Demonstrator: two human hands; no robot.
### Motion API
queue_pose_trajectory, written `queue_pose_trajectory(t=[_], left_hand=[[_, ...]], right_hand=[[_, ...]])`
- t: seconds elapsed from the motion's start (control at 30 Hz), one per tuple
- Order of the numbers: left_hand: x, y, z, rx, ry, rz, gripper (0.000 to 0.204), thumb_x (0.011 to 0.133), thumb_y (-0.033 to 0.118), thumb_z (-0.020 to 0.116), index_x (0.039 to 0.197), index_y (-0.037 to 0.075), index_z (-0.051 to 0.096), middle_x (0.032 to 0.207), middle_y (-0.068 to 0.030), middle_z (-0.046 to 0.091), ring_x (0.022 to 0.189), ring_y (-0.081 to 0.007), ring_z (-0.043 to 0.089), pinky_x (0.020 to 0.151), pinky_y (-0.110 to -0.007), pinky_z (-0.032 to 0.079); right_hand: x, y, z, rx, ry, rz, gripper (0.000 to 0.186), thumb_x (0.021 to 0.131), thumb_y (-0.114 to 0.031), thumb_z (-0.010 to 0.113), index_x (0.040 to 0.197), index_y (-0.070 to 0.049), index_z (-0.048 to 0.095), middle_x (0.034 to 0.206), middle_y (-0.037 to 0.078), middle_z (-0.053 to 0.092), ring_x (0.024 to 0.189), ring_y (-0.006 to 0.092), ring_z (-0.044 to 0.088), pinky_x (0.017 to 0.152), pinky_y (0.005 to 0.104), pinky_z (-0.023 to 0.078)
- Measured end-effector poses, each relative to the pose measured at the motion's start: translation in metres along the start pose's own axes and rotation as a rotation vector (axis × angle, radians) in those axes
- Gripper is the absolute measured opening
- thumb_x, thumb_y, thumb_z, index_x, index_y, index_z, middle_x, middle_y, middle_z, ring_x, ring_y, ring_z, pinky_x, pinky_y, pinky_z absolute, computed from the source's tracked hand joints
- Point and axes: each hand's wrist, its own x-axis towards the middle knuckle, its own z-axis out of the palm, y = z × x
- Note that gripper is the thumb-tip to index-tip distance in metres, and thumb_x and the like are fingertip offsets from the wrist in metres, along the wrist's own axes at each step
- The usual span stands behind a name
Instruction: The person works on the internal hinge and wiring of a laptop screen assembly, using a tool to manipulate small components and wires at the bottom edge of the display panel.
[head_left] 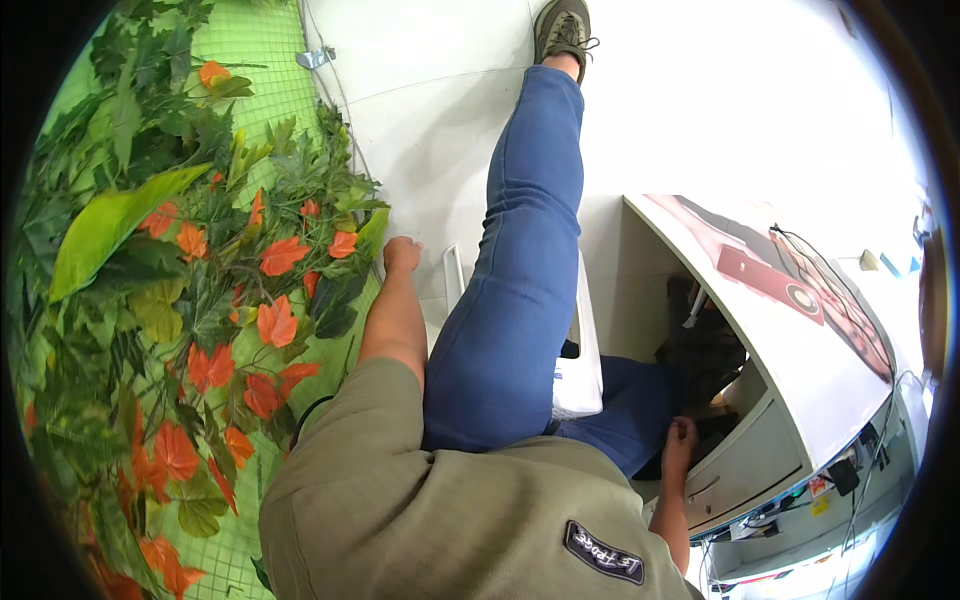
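Note:
My left hand (402, 252) hangs beside my outstretched blue-trousered leg (520, 250), at the edge of the artificial foliage (280, 255) and near a thin white bar (452, 270). Its fingers are curled; what is in them, if anything, is hidden. My right hand (680, 440) is at the lower right, by the dark opening of a white cabinet (780, 430), just left of its drawer front. Those fingers are bent too, and I cannot make out anything in them. A white plastic object (580, 390), perhaps a seat, shows under my legs.
Green mesh (240, 45) with leaves covers the left side. A cable with a small silver fitting (315, 58) runs along its edge on the white floor (430, 140). My shoe (560, 30) is at the top. Cables (810, 280) lie on the cabinet's printed top, with clutter beyond.

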Motion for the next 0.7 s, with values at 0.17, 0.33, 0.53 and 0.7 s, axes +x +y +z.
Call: queue_pose_trajectory(t=[0.17,0.33,0.53,0.7], left_hand=[[0.020,-0.006,0.011,-0.004,-0.048,-0.081,0.047,0.103,0.040,0.086,0.137,0.008,0.087,0.143,-0.0208,0.082,0.134,-0.0418,0.077,0.114,-0.051,0.061],[0.030,-0.011,0.034,-0.058,0.066,-0.088,0.047,0.104,0.039,0.085,0.136,0.006,0.086,0.142,-0.0201,0.082,0.129,-0.0427,0.079,0.113,-0.051,0.063],[0.041,0.011,0.023,-0.049,0.022,-0.147,0.040,0.101,0.034,0.087,0.121,-0.001,0.089,0.127,-0.0255,0.086,0.114,-0.0460,0.084,0.102,-0.053,0.067],[0.037,0.026,0.022,-0.170,0.103,-0.322,0.031,0.099,0.026,0.087,0.112,-0.003,0.088,0.120,-0.0308,0.085,0.116,-0.0475,0.083,0.102,-0.052,0.068]], right_hand=[[-0.003,-0.015,-0.002,0.044,-0.135,0.132,0.023,0.105,-0.010,0.074,0.127,-0.004,0.077,0.096,0.004,0.073,0.086,0.0142,0.065,0.080,0.0343,0.054],[-0.001,-0.018,-0.013,0.059,-0.205,0.197,0.029,0.104,-0.008,0.076,0.133,-0.005,0.076,0.090,0.001,0.068,0.081,0.0124,0.061,0.077,0.0328,0.052],[-0.012,-0.034,-0.016,0.096,-0.230,0.294,0.034,0.104,-0.006,0.076,0.138,-0.007,0.073,0.086,0.000,0.066,0.077,0.0112,0.059,0.074,0.0317,0.050],[-0.012,-0.044,-0.020,0.101,-0.262,0.306,0.036,0.106,-0.009,0.073,0.142,-0.010,0.069,0.084,0.000,0.064,0.062,0.0099,0.056,0.054,0.0294,0.044]])
